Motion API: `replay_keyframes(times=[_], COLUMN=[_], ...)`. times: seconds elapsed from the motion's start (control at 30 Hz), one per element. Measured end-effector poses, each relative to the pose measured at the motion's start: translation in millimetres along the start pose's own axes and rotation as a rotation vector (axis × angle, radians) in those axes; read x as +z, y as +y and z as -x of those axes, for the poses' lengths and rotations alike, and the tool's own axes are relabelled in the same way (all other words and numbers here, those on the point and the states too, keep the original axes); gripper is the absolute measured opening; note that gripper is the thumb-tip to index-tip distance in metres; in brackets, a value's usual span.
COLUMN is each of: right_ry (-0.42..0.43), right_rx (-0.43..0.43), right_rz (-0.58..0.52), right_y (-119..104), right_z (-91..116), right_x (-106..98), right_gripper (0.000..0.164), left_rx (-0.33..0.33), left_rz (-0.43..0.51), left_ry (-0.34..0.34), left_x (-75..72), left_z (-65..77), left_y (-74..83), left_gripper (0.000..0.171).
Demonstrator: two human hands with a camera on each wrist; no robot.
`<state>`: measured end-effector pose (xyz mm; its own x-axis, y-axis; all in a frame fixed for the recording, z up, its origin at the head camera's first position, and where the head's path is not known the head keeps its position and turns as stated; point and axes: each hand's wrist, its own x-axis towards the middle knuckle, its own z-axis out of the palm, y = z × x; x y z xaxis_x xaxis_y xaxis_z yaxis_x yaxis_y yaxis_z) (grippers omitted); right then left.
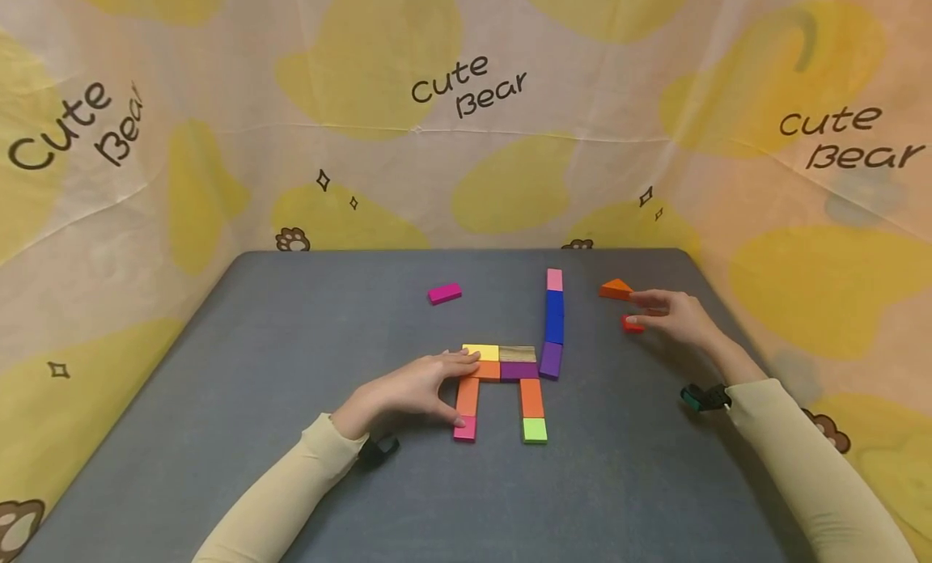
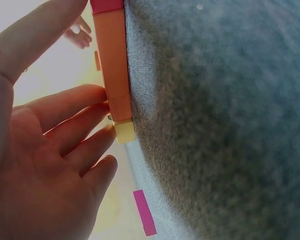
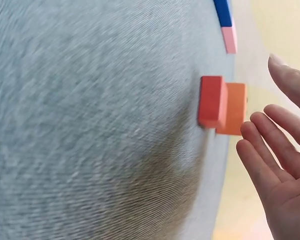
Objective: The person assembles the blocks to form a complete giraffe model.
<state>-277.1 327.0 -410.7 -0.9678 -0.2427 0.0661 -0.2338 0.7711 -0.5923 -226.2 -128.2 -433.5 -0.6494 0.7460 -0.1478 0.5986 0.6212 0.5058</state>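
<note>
My left hand (image 1: pixel 411 385) lies over the left side of a flat figure of blocks, fingers extended. Its fingertips rest at the yellow block (image 1: pixel 489 353) and the orange block below it, and its thumb is at the pink block (image 1: pixel 464 429) ending the left leg. The left wrist view shows the orange leg block (image 2: pixel 112 65) close beside those fingers. On the right, my right hand (image 1: pixel 680 316) hovers with loosely spread fingers over a red block (image 3: pixel 211 102). Just beyond that block is an orange triangular block (image 1: pixel 616 289). Nothing sits between the right fingers.
A column of purple, blue (image 1: pixel 555 316) and light pink blocks rises from the figure's right corner. The right leg ends in a lime green block (image 1: pixel 535 430). A magenta block (image 1: pixel 445 294) lies alone farther back on the grey table (image 1: pixel 328 304). Patterned cloth (image 1: pixel 364 158) surrounds the table.
</note>
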Motion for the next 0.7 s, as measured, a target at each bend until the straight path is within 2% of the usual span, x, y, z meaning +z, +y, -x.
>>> replay_keyframes(times=[0.47, 0.7], right_ry=[-0.031, -0.012], right_rx=[0.003, 0.009], right_rz=[0.021, 0.017], right_y=[19.7, 28.3], right_z=[-0.5, -2.3], right_x=[8.0, 11.6], right_gripper=[0.052, 0.049], left_rx=[-0.007, -0.006], left_rz=[0.003, 0.012], left_ry=[-0.003, -0.004], left_x=[-1.9, -2.0], left_z=[1.2, 1.7], left_y=[1.7, 2.7], left_gripper=[0.085, 0.085])
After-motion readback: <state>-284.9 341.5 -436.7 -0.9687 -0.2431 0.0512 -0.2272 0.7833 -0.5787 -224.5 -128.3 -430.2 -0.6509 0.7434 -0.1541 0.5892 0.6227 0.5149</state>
